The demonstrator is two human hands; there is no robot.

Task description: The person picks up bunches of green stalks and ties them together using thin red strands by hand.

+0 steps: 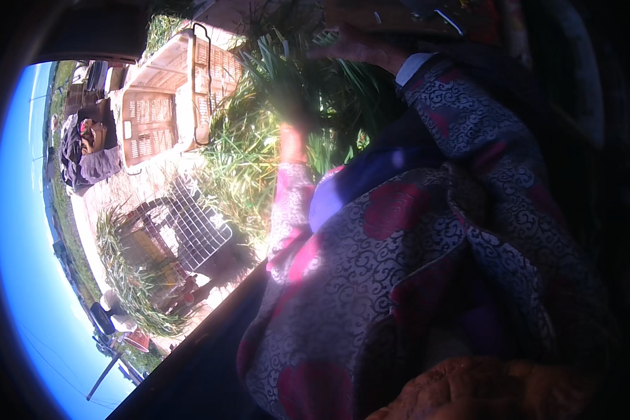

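Note:
My left hand [292, 113] reaches into a bunch of long green leafy stalks [273, 65]; it is blurred and partly in shade, so its fingers do not show clearly. My right hand [354, 46] is in deep shadow at the top, beside the upper part of the same greens, and whether it grips them cannot be told. More loose green stalks [241, 152] lie in bright sun to the left of my left forearm. Dark leaves [320, 152] hang between the two arms, above my lap.
A pale plastic crate [149, 123] with a dark wire handle lies at the upper left. Nearer stands a white wire rack [202, 231], beside a heap of cut greens [131, 278]. Dark cloth [100, 165] is bundled left of the crate. Open sky fills the far left.

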